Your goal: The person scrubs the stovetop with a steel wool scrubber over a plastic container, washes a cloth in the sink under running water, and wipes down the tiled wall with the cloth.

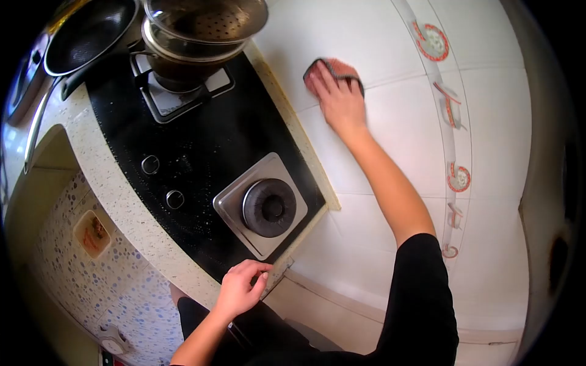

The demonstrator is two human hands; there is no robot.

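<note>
My right hand point(339, 94) presses a reddish cloth with a dark edge point(317, 72) flat against the white tiled wall point(390, 152), behind the black gas hob point(201, 146). My left hand point(239, 290) rests on the near edge of the speckled stone counter point(122, 207), fingers curled over its corner and holding nothing. A bare round burner point(269, 207) sits on a steel plate just beyond that hand.
A pot with a steel strainer bowl on top point(198, 30) stands on the far burner. A dark frying pan point(85, 36) sits further off. Two knobs point(162, 182) are on the hob. A decorated tile strip point(448, 110) runs along the wall. Mosaic floor point(85, 274) lies below.
</note>
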